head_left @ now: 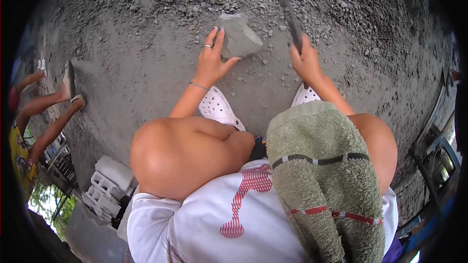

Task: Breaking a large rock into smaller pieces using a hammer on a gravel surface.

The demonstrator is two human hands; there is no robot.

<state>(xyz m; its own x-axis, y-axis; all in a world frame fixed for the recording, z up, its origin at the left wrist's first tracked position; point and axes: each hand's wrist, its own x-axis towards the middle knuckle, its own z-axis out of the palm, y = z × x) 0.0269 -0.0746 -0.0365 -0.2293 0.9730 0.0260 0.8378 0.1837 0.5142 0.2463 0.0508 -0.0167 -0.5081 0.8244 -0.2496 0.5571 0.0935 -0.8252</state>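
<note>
A grey, angular rock lies on the dusty ground in front of my feet. My left hand rests against its near left side, fingers stretched out and thumb spread to the right. In my right hand is a hammer, gripped round its dark handle. The hammer's head is raised beyond the rock and to its right, a little blurred, apart from the stone. One end of the head is curved and narrow. The lower end of the handle is partly hidden by my fingers.
Gravel is strewn over the far ground. My white clogs stand either side, near the rock. A green towel drapes over my right thigh. At the left are other people's legs and stacked concrete blocks.
</note>
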